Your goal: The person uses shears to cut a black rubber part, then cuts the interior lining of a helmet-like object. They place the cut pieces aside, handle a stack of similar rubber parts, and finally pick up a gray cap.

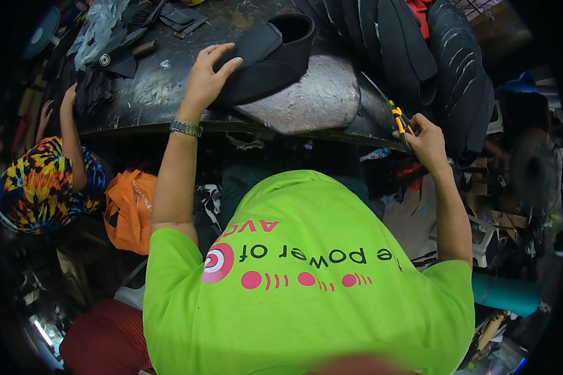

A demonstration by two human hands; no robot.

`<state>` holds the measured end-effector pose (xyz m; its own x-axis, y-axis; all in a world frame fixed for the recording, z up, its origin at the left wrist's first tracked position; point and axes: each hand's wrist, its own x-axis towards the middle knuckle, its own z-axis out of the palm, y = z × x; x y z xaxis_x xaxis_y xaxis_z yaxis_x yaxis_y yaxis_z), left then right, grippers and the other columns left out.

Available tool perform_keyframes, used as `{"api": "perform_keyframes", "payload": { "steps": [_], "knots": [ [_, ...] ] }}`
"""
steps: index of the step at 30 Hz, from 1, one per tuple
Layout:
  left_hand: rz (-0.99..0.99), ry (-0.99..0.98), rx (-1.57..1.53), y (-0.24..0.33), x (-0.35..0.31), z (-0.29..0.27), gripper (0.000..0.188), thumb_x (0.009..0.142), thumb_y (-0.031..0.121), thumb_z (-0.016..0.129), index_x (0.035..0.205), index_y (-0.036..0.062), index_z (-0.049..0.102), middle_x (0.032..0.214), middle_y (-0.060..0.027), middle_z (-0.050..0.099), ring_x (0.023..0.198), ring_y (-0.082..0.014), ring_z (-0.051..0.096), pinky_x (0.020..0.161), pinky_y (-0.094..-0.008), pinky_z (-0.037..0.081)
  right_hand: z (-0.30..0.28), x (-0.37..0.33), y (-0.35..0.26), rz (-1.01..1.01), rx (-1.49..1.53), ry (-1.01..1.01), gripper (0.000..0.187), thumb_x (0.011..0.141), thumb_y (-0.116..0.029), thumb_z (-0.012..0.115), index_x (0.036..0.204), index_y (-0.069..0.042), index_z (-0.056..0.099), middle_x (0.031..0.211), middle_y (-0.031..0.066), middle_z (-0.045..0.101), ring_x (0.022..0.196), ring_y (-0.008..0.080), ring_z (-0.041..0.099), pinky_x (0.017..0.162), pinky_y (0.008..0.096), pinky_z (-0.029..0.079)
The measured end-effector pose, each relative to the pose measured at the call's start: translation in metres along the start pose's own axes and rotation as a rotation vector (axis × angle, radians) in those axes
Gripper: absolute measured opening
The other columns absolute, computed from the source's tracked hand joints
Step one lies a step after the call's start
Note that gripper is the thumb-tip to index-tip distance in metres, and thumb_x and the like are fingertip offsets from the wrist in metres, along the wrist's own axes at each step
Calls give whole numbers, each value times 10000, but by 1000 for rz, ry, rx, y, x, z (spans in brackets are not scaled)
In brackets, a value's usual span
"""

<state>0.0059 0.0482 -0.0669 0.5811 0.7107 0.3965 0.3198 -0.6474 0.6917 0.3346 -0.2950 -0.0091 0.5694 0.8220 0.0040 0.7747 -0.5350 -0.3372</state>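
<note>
My left hand [207, 80] lies at the left side of a black curved piece of fabric or foam [263, 80], thumb and fingers apart. This piece bends round into a loop at its far right end, and a flat black panel [256, 47] lies on top of it. My right hand [427, 142] grips scissors [398, 116] with yellow-orange and black handles at the table's front edge. Their blades point away to the upper left, beside a worn grey board [322, 97] under the black piece. The scissors are apart from the black piece.
Stacks of black curved pieces [460, 75] stand at the right of the dark table [131, 103]. Black scraps and clear plastic [97, 31] lie at the far left. Another person in a colourful patterned shirt [47, 181] works at left, near an orange bag [130, 209].
</note>
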Motion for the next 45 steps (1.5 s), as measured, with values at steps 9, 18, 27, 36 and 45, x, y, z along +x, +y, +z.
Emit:
{"api": "perform_keyframes", "payload": {
  "steps": [9,18,27,36,45],
  "knots": [
    [47,0,300,3,-33,33,764,941,584,547,1530,130,369,1556,-201,373,1451,-351,331,1183,-496,224,38,-2,-12,-57,225,-42,442,731,-276,878,769,-14,525,597,22,472,558,99,413,523,282,361],
    [73,-30,365,12,-37,30,883,885,636,594,1541,107,329,1564,-216,347,1451,-362,326,1181,-492,228,58,21,-62,-262,633,-20,374,766,-205,873,782,-38,539,651,-44,436,621,41,365,526,239,294],
    [189,-158,422,68,-41,27,1109,663,576,841,1554,189,306,1611,-169,221,1483,-425,206,1172,-596,220,61,34,-119,89,1437,-662,402,902,-383,721,1071,-43,589,780,18,593,646,84,609,542,228,518],
    [393,-144,373,80,37,52,772,855,439,730,1495,148,412,1571,-156,338,1481,-380,249,1148,-621,230,78,-16,-102,203,1444,-743,319,903,-298,729,1028,-44,583,696,37,599,548,98,582,491,218,459],
    [353,-250,-13,101,56,41,285,839,217,766,980,-21,697,1185,-92,605,1164,-256,543,1012,-350,409,81,-50,-69,265,1205,-913,322,830,-267,810,916,-46,592,648,24,583,482,84,550,432,210,415]
  ]
}}
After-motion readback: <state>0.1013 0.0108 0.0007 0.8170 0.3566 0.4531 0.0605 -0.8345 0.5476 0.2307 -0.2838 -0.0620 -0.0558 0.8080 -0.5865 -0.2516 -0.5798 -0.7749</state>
